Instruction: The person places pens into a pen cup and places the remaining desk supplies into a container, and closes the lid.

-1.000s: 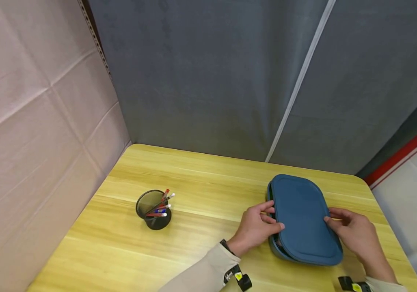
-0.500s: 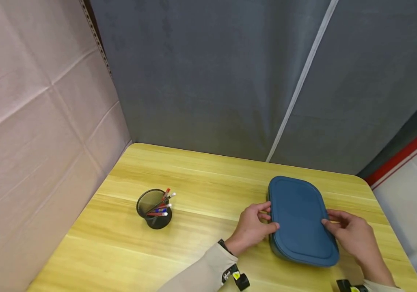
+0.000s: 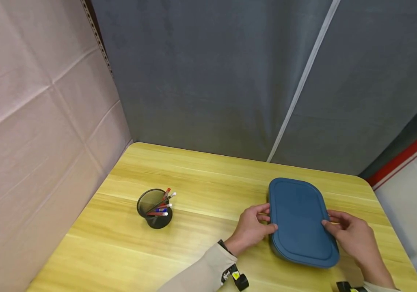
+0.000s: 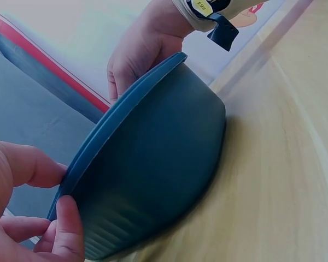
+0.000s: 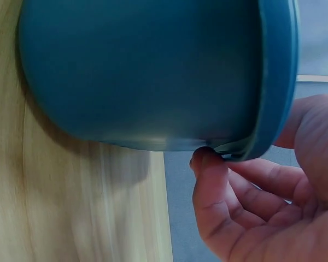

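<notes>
A blue rounded rectangular lid [image 3: 299,223] lies level over the matching blue storage box [image 4: 158,147] on the right part of the table. My left hand [image 3: 250,227] pinches the lid's left edge, thumb on top and fingers under the rim. At the opposite edge, my right hand [image 3: 354,235] grips the lid the same way; its fingertips [image 5: 205,158] press below the rim in the right wrist view. The left wrist view has the rim and lid edge running closely together. What the box holds is hidden under the lid.
A black mesh pen holder [image 3: 157,221] leans its pens and pencils to the right, on the left of the wooden table [image 3: 208,190]. Grey curtain [image 3: 201,81] hangs behind the table, and a pale cloth wall [image 3: 40,121] stands to the left.
The lid has shifted slightly left and settled down onto the box, so the dark gap along its left side is gone. Both hands moved left with it, then stayed almost still.
</notes>
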A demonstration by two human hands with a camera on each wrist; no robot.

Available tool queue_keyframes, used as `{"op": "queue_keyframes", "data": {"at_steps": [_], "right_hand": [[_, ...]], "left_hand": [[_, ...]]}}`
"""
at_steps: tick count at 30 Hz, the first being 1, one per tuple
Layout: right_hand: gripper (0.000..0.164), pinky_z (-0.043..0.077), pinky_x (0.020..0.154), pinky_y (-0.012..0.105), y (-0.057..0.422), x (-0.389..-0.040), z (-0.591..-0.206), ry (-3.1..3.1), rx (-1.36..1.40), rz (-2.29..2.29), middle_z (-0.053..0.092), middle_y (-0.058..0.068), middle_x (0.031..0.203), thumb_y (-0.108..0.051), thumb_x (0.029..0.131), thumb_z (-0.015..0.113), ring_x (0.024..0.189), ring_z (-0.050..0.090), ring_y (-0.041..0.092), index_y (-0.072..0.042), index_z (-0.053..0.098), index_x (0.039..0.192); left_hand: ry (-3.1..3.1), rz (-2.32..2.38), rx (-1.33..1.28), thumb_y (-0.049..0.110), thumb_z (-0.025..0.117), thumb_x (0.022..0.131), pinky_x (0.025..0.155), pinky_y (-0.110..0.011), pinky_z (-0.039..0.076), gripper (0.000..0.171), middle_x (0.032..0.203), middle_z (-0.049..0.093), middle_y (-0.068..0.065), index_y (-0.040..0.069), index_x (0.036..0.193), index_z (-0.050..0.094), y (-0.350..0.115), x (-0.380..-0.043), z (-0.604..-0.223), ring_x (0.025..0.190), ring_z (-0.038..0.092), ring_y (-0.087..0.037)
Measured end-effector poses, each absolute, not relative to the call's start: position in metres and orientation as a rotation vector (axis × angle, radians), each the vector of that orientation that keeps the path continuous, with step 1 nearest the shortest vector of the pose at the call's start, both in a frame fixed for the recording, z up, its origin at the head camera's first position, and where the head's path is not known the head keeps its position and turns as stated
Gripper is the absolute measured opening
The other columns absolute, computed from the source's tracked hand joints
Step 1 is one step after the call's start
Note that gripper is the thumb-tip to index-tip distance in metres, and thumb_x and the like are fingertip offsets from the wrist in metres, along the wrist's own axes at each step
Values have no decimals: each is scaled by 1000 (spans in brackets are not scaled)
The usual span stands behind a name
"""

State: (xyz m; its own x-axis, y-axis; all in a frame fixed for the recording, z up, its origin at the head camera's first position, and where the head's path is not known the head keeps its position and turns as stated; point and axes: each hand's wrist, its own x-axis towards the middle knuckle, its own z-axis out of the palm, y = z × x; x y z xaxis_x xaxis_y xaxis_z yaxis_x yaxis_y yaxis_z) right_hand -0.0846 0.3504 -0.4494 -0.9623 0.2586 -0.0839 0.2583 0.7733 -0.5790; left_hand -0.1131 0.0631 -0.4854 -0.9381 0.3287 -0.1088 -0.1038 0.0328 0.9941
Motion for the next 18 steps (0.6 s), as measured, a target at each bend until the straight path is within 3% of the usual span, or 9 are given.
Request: {"op": "queue_keyframes", "data": {"at_steps": [6,10,15,18], "right_hand": [[64,53,62,19,353,-84,-451,-2971,-404,951,75,26,119,-44,100,72,84,64,3,6,63,140],[66,53,62,22,356,-84,-449,-3008,-329,873,74,27,119,-46,101,70,86,72,17,6,62,141],[64,63,71,47,351,-78,-445,-3028,-178,698,66,37,129,-43,103,68,103,70,49,9,59,140],[63,56,84,65,341,-70,-441,-2961,-74,597,59,39,135,-41,101,72,115,59,56,8,60,139]], "left_hand": [[1983,1979,237,2,85,85,73,-16,55,67,119,66,8,10,147,62,62,-114,-488,100,65,-5],[1996,1966,265,5,84,87,74,-16,55,63,120,67,6,10,147,63,60,-115,-487,101,66,-5],[2096,1906,337,18,77,96,84,-18,57,54,135,68,-3,13,147,63,46,-114,-485,115,66,-12],[2197,1834,420,27,72,100,98,-27,57,53,145,63,-7,16,150,60,28,-112,-480,129,63,-22]]}}
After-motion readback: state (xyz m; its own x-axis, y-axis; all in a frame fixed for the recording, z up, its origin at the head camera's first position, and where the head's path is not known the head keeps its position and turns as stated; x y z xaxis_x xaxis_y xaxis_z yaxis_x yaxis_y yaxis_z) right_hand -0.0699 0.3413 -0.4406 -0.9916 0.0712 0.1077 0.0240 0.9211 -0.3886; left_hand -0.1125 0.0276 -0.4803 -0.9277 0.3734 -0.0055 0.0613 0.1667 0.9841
